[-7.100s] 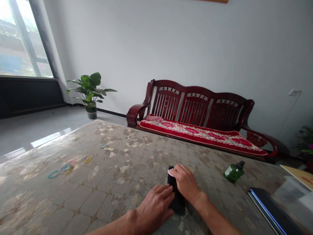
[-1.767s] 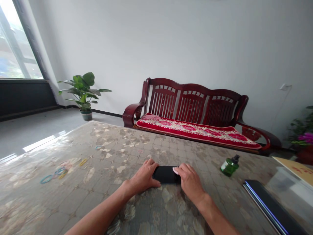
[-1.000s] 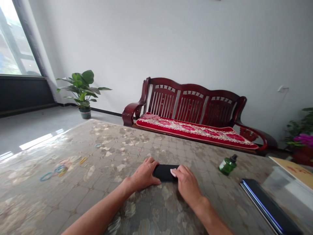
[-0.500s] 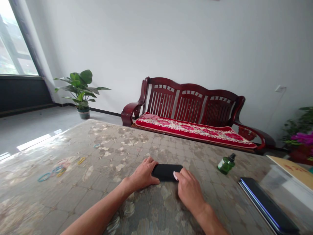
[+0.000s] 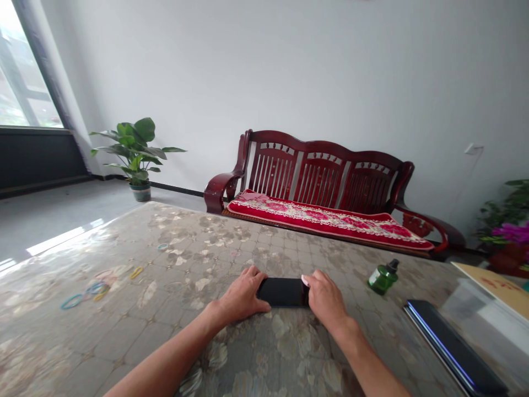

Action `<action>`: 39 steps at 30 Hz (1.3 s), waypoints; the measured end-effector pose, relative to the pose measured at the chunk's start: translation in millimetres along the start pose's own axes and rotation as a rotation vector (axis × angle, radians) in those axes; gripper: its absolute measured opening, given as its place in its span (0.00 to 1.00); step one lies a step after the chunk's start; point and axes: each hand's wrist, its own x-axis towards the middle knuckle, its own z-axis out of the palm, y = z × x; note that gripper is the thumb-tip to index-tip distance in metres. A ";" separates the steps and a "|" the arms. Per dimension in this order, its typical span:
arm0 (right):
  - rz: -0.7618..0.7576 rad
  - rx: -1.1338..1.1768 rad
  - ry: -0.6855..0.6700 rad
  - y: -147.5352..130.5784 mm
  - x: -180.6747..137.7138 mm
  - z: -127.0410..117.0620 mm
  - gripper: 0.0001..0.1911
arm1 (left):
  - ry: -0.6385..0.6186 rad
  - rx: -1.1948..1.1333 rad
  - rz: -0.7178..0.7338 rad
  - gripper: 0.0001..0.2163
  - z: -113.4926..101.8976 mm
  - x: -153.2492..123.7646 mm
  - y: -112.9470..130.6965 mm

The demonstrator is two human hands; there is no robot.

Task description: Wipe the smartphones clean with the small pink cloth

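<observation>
A black phone [image 5: 284, 291] lies flat and crosswise on the patterned table [image 5: 173, 314] in front of me. My left hand [image 5: 242, 295] curls over its left end, fingers bent and resting on the edge. My right hand [image 5: 326, 298] grips the right end, fingertips on the far edge. Both hands hold the phone against the tabletop.
A small green bottle [image 5: 382, 277] stands to the right. A dark laptop-like slab [image 5: 450, 347] lies at the right edge, beside a sheet of card [image 5: 494, 281]. Several coloured rubber bands [image 5: 88, 289] are scattered at the left. A red wooden bench [image 5: 322, 193] stands beyond the table.
Seven seconds ago the phone lay lengthwise under both hands; it is now crosswise. In the last half second my right hand slid from the phone's middle to its right end.
</observation>
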 end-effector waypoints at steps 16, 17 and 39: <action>0.033 0.024 -0.084 -3.2 -13.3 -7.7 0.19 | 0.030 0.056 -0.045 0.25 2.4 -2.0 5.6; 0.031 0.022 -0.078 -4.8 -12.7 -7.4 0.19 | 0.033 0.061 -0.056 0.24 2.2 -2.9 7.3; 0.008 0.097 -0.036 -0.5 13.7 8.6 0.19 | 0.086 0.123 -0.076 0.29 17.6 -26.1 33.0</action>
